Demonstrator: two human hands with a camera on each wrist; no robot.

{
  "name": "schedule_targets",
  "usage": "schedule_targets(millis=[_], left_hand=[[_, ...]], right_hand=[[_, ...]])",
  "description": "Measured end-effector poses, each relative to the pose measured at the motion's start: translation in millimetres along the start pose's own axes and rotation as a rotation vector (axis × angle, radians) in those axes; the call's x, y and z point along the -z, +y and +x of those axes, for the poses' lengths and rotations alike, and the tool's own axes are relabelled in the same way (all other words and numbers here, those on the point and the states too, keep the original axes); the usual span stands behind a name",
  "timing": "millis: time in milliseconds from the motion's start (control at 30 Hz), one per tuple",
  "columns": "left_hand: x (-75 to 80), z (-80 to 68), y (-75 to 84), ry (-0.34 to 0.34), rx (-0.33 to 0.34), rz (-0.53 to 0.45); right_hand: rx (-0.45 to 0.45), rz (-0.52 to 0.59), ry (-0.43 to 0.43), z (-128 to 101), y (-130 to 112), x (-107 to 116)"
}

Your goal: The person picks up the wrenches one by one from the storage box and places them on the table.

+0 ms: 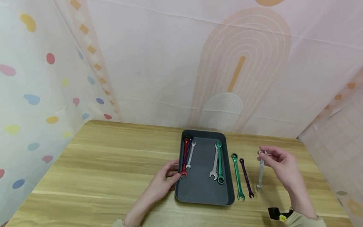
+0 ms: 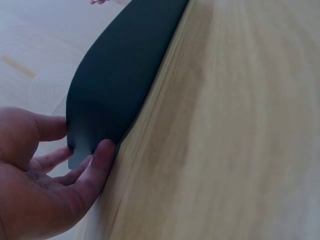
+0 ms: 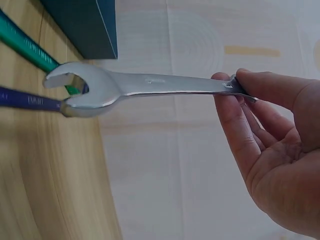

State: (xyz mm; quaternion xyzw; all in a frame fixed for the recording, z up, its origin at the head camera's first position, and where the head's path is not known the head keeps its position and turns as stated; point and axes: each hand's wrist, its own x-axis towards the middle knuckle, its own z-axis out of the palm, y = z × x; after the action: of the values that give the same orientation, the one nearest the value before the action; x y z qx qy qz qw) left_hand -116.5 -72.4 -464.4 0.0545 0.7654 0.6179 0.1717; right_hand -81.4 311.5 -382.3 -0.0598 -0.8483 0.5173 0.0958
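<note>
A silver wrench point(image 1: 261, 172) hangs almost upright from my right hand point(image 1: 285, 167), its lower end close to the tabletop. Thumb and fingertips pinch its upper end; in the right wrist view its open-ended jaw point(image 3: 102, 90) points away from the hand. My left hand point(image 1: 162, 183) holds the left side of a dark grey tray point(image 1: 201, 193), thumb at the rim and fingers against the outer wall point(image 2: 112, 75). Between tray and right hand, a green ratchet wrench point(image 1: 237, 176) and a purple wrench point(image 1: 246, 178) lie side by side on the table.
Inside the tray, a red wrench point(image 1: 185, 151), a purple one and a small silver wrench point(image 1: 191, 154) lie along the left. A silver wrench point(image 1: 215, 164) and a green wrench point(image 1: 219, 162) lie along the right. A patterned cloth point(image 1: 153, 69) hangs behind the wooden table point(image 1: 113, 157).
</note>
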Motion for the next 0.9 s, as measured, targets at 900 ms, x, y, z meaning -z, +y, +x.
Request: schedule_targets(millis=[900], left_hand=[[-1.0,-0.3,0.6,0.002,-0.012,-0.004]], right_hand=[[-0.167,-0.159,-0.135,10.8,35.6,12.9]])
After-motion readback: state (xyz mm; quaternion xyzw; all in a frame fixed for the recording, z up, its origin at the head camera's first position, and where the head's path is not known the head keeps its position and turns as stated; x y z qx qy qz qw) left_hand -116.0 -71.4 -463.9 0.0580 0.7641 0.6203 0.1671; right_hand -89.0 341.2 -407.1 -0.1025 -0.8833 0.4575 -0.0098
